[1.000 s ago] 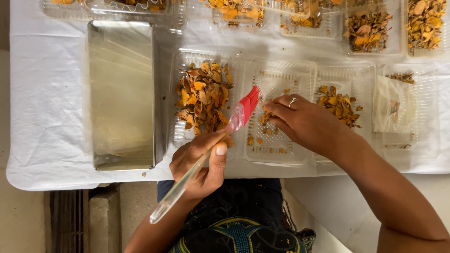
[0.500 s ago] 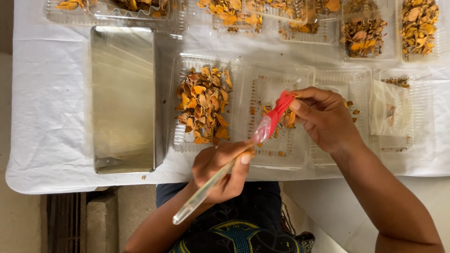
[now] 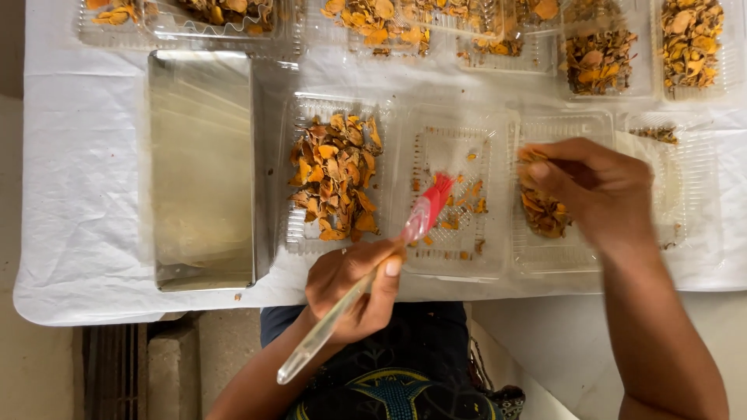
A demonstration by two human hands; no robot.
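table (image 3: 78, 194): white plastic sheet cover | floor (image 3: 31, 373): grey concrete, metal grate (image 3: 109, 373) | light: even, soft

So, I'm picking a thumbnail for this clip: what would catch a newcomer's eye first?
Probably the red-bristled brush with a clear handle, held in the left hand over a nearly empty clear tray at the centre. Beside it, a tray heaped with orange dried pieces stands out against the white table cover, and the right hand pinches more pieces over the next tray.

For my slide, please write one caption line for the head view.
Left hand holds a red brush over a clear tray; right hand picks orange pieces.
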